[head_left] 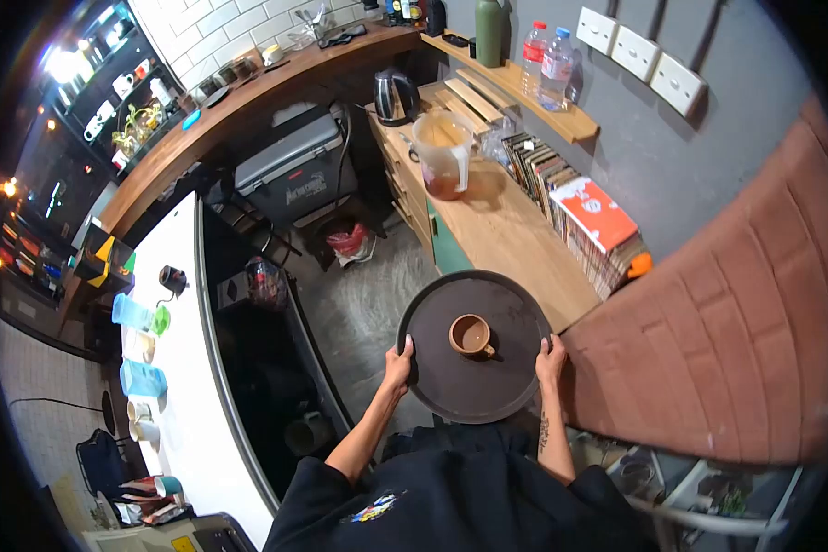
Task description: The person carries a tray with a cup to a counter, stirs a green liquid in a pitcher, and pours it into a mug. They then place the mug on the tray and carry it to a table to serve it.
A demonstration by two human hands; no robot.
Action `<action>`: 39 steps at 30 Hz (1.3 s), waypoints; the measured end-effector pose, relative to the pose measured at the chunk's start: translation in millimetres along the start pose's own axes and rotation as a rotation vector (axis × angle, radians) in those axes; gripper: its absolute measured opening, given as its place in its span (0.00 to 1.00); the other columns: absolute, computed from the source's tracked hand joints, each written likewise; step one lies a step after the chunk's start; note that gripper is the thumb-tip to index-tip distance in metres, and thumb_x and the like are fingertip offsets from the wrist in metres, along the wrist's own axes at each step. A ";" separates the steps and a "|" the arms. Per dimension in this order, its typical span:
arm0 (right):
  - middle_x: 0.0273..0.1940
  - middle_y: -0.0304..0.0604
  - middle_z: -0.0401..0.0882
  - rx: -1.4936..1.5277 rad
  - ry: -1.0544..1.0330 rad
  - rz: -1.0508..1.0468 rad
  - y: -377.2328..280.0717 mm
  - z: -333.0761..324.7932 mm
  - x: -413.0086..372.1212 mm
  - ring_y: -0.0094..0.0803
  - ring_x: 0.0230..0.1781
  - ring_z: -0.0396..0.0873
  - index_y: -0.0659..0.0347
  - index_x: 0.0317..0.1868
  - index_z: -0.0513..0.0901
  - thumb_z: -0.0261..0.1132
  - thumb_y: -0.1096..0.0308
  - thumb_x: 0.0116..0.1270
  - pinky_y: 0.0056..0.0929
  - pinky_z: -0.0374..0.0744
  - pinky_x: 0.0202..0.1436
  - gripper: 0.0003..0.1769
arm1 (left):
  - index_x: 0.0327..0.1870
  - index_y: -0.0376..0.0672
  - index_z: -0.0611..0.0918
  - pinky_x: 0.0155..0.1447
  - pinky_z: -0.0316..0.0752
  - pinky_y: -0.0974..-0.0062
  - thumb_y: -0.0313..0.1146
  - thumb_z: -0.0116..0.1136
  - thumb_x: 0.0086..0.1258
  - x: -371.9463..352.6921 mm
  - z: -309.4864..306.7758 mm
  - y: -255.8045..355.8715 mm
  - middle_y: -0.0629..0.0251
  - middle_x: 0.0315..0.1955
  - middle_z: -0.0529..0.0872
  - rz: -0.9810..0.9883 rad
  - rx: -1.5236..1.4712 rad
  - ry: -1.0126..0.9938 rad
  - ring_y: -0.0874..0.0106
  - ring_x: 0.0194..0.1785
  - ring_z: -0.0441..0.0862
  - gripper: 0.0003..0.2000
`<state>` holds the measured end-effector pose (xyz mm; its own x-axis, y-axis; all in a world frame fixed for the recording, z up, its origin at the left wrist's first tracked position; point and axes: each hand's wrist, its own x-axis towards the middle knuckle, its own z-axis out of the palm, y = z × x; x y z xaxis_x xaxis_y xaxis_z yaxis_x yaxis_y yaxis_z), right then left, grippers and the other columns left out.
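Note:
A round dark tray (442, 386) is held level in front of the body by both hands. My left hand (398, 364) grips its left rim, thumb on top. On the right rim my right hand (550, 359) is closed the same way, thumb up. One brown cup (470, 335) stands upright near the middle of the tray, its handle towards the lower right; neither hand touches it. Beyond the tray is a wooden counter (515, 241) bearing a plastic pitcher (443, 158) with some reddish-brown liquid.
A white counter (189, 368) with cups and containers runs along the left. A black kettle (396, 97) and a row of records (547, 189) stand on the wooden counter. A brick-patterned surface (708, 340) rises at right. Grey floor (363, 294) shows between the counters.

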<state>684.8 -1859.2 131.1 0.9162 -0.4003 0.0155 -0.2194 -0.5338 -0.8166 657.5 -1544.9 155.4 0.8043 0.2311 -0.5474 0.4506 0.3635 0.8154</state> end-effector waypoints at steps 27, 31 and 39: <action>0.33 0.38 0.75 0.620 -0.354 0.380 -28.9 72.3 147.2 0.20 0.26 0.75 0.62 0.61 0.73 0.50 0.55 0.79 0.19 0.74 0.29 0.22 | 0.52 0.34 0.72 0.48 0.76 0.67 0.51 0.60 0.70 229.7 155.0 5.4 0.54 0.39 0.82 0.041 0.335 0.084 0.65 0.43 0.79 0.26; 0.32 0.37 0.75 0.610 -0.485 0.391 -25.7 79.5 164.5 0.21 0.26 0.77 0.58 0.47 0.75 0.52 0.55 0.78 0.20 0.75 0.29 0.15 | 0.60 0.33 0.64 0.57 0.73 0.66 0.56 0.60 0.68 236.4 152.7 9.7 0.46 0.49 0.78 -0.090 0.430 0.059 0.60 0.52 0.77 0.35; 0.24 0.34 0.71 0.667 -0.651 0.351 -46.5 98.4 156.7 0.22 0.21 0.73 0.56 0.33 0.72 0.54 0.60 0.77 0.21 0.71 0.25 0.13 | 0.60 0.40 0.69 0.48 0.75 0.73 0.52 0.63 0.67 203.7 73.9 33.3 0.61 0.40 0.80 0.108 0.498 -0.263 0.70 0.44 0.78 0.30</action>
<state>871.5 -1823.8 114.8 0.8845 0.1375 -0.4457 -0.4631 0.1449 -0.8744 864.9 -1552.4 84.9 0.8967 -0.0117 -0.4426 0.4372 -0.1332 0.8894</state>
